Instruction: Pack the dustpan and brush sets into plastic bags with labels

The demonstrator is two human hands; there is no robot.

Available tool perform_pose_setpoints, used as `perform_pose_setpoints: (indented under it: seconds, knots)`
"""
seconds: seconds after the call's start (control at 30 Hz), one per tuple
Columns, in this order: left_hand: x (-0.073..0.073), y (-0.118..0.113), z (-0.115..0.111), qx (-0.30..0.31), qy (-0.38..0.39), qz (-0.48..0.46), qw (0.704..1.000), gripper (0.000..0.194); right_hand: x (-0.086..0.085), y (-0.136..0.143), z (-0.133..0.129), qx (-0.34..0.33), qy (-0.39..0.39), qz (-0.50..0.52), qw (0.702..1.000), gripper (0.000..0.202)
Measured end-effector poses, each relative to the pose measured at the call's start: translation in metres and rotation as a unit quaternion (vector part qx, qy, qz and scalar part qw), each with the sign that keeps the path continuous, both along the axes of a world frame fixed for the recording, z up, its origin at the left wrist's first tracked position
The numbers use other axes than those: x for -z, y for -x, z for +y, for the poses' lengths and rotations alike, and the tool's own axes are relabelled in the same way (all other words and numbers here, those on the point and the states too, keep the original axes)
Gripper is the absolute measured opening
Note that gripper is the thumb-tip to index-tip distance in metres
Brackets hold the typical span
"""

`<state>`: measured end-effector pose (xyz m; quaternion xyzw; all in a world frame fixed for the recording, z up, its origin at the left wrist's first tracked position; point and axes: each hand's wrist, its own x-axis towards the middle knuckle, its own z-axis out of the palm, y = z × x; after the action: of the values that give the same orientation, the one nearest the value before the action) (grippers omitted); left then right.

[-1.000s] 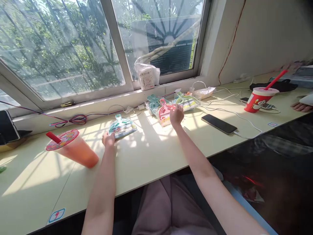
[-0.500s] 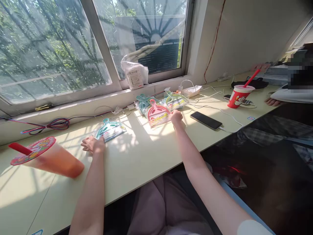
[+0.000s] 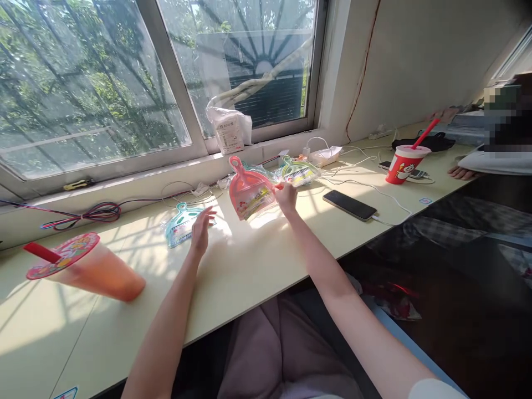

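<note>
My right hand (image 3: pixel 286 198) grips the right edge of a pink mini dustpan-and-brush set (image 3: pixel 249 193) in clear plastic, its near edge tilted up off the table. My left hand (image 3: pixel 201 230), fingers stretched out, hovers by the right side of a teal dustpan-and-brush set (image 3: pixel 179 224) that lies on the table; whether it touches the wrapper I cannot tell. Behind my right hand rests a green dustpan-and-brush set (image 3: pixel 297 170). More teal packaging is mostly hidden behind the pink set.
A tall orange drink cup (image 3: pixel 108 271) stands left on the table (image 3: pixel 233 288). To the right lie a phone (image 3: pixel 349 205) on a white cable and a red cup (image 3: pixel 403 166) with a straw. Bundled wires (image 3: pixel 100 213) run below the window. Another person's hand (image 3: pixel 462 173) rests at the far right.
My right hand has lifted and tilted the pink set, shifting it slightly left. My left hand has moved right, from the left of the teal set to its right side.
</note>
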<state>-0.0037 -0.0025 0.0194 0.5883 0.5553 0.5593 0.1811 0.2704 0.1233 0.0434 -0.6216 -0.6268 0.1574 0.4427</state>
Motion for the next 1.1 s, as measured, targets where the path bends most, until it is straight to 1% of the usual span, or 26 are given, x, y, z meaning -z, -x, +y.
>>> perform_pose_setpoints:
  seconds: [0.03,0.07,0.1,0.13,0.23,0.33,0.4,0.47,0.57,0.63,0.67,0.7,0.73,0.8,0.83,0.9,0.97,1.03,1.1]
  knots:
    - [0.000,-0.006,0.003,0.054,0.037,-0.065,0.996,0.073,0.000,0.008,-0.004,-0.018,-0.006,0.016,1.000,0.022]
    - [-0.001,-0.010,0.005,0.090,0.068,-0.120,0.986,0.080,0.001,0.015,-0.008,-0.036,-0.011,0.029,0.999,0.021]
    - [-0.003,-0.014,0.006,0.111,0.088,-0.159,0.977,0.085,0.001,0.023,-0.013,-0.056,-0.017,0.038,0.998,0.020]
    - [-0.006,-0.016,0.005,0.117,0.099,-0.185,0.971,0.086,0.003,0.030,-0.017,-0.076,-0.022,0.044,0.996,0.019]
    - [-0.016,-0.015,0.000,0.096,0.094,-0.215,0.967,0.080,0.007,0.044,-0.027,-0.124,-0.027,0.053,0.990,0.017]
    - [-0.021,-0.011,-0.006,0.089,0.092,-0.209,0.969,0.077,0.010,0.049,-0.030,-0.139,-0.030,0.056,0.988,0.015]
    - [-0.019,-0.011,-0.007,0.080,0.101,-0.189,0.973,0.073,0.010,0.049,-0.032,-0.144,-0.029,0.048,0.988,0.015]
    - [-0.014,-0.013,-0.005,0.065,0.107,-0.188,0.974,0.071,0.009,0.047,-0.034,-0.148,-0.038,0.032,0.988,0.017]
    - [-0.006,-0.015,-0.002,0.050,0.089,-0.233,0.967,0.067,0.008,0.047,-0.040,-0.157,-0.114,-0.004,0.981,0.025]
    - [-0.003,-0.013,0.001,0.035,0.069,-0.265,0.961,0.067,0.008,0.049,-0.044,-0.195,-0.160,-0.033,0.967,0.022]
    - [-0.002,-0.011,0.001,0.026,0.061,-0.278,0.958,0.067,0.009,0.051,-0.045,-0.228,-0.162,-0.045,0.959,0.016]
    - [-0.002,-0.009,0.002,0.019,0.054,-0.288,0.956,0.066,0.011,0.054,-0.046,-0.265,-0.150,-0.051,0.951,0.010]
    - [-0.002,-0.006,0.002,0.014,0.046,-0.296,0.954,0.064,0.013,0.057,-0.046,-0.300,-0.127,-0.046,0.944,0.010]
    - [-0.002,-0.002,0.003,0.007,0.029,-0.310,0.950,0.057,0.020,0.064,-0.045,-0.345,-0.068,0.001,0.936,0.019]
    - [-0.002,-0.001,0.003,0.004,0.021,-0.316,0.948,0.054,0.023,0.068,-0.044,-0.349,-0.037,0.042,0.936,0.023]
    - [-0.001,0.000,0.004,-0.002,0.009,-0.325,0.946,0.050,0.028,0.074,-0.042,-0.332,0.021,0.141,0.932,0.028]
    - [0.001,0.000,0.005,-0.001,0.006,-0.327,0.945,0.049,0.031,0.078,-0.039,-0.308,0.076,0.228,0.920,0.030]
    - [0.002,0.000,0.006,0.006,0.004,-0.329,0.944,0.047,0.031,0.078,-0.037,-0.294,0.118,0.284,0.905,0.027]
    - [0.002,0.001,0.007,0.012,0.009,-0.333,0.943,0.042,0.030,0.077,-0.036,-0.295,0.144,0.314,0.891,0.019]
